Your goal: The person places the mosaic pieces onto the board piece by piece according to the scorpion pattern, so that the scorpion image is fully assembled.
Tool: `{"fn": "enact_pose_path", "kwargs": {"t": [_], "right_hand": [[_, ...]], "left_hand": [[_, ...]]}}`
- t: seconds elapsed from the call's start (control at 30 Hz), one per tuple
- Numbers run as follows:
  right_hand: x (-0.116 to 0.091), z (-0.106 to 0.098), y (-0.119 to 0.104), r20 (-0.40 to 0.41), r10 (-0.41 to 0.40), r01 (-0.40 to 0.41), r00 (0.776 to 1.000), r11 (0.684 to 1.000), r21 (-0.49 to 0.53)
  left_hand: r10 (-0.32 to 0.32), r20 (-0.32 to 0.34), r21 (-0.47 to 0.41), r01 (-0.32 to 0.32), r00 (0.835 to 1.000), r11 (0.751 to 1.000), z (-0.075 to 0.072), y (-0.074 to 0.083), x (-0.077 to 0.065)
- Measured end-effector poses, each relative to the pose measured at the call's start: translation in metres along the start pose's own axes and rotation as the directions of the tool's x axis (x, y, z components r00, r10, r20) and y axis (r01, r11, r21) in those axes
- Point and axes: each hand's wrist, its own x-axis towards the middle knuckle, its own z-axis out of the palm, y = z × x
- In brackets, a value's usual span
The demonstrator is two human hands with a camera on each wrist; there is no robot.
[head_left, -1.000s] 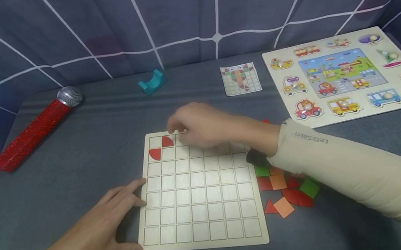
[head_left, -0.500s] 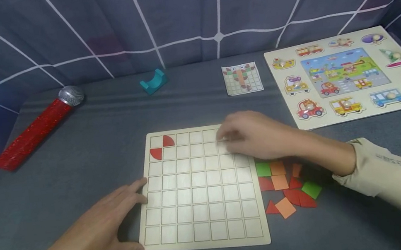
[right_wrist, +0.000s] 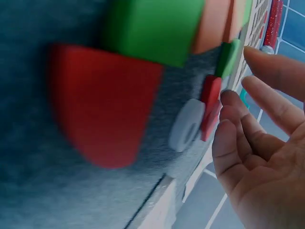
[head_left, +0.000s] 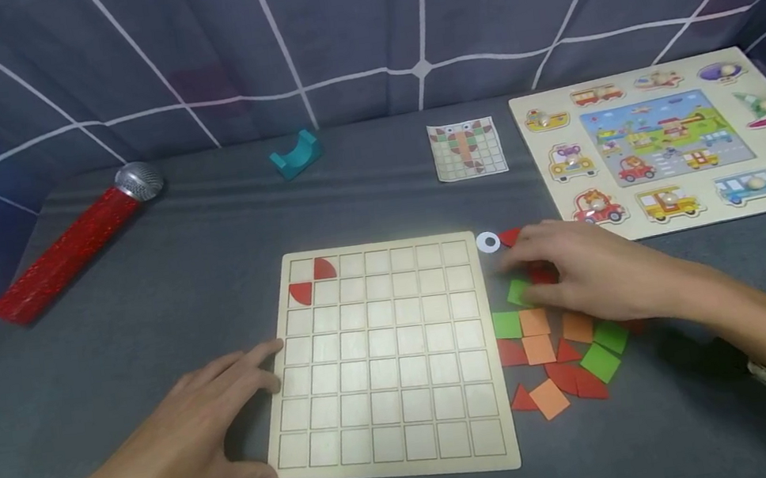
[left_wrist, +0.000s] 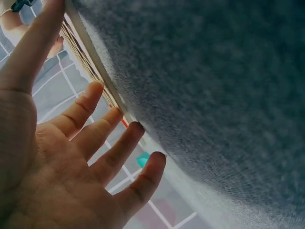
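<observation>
A pale wooden grid board [head_left: 382, 351] lies flat, with two red quarter-circle pieces [head_left: 324, 268] near its upper left corner. My left hand [head_left: 191, 430] touches the board's left edge with spread, fairly straight fingers and thumb. To the right of the board my right hand [head_left: 588, 270] hovers over loose coloured pieces, its fingertips close to a green square [head_left: 519, 292]. The right wrist view shows loosely bent fingers with nothing between them, beside red pieces [right_wrist: 209, 102] and a white ring piece [right_wrist: 187, 125]. Nearest that camera lies a red rounded piece [right_wrist: 105, 105].
Orange squares [head_left: 538, 349], green squares and red shapes spread along the board's right side. Behind them are a small pattern card [head_left: 467, 150] and a vehicle knob puzzle [head_left: 672, 140]. A teal curved block [head_left: 297, 155] and a red microphone [head_left: 69, 253] lie farther back and left.
My right hand has moved from the board's upper left, across its top, to the loose pieces on the right. My left hand stays at the board's edge.
</observation>
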Motion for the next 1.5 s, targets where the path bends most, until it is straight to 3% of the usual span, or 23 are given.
{"fn": "enact_pose_path", "kwargs": {"t": [0.8, 1.07, 1.5], "right_hand": [[-0.006, 0.009, -0.003, 0.017, 0.005, -0.004, 1.000, 0.998, -0.063], [-0.010, 0.008, -0.003, 0.008, 0.014, -0.013, 1.000, 0.994, -0.112], [-0.010, 0.008, -0.003, -0.003, -0.029, 0.029, 1.000, 0.993, -0.116]], "left_hand": [[0.001, -0.008, 0.008, -0.001, 1.000, 1.000, 0.000, 0.001, -0.001], [0.036, -0.026, 0.019, -0.036, 0.999, 0.999, 0.001, 0.001, 0.000], [-0.002, 0.010, 0.015, 0.002, 1.000, 1.000, -0.001, 0.001, 0.000]]}}
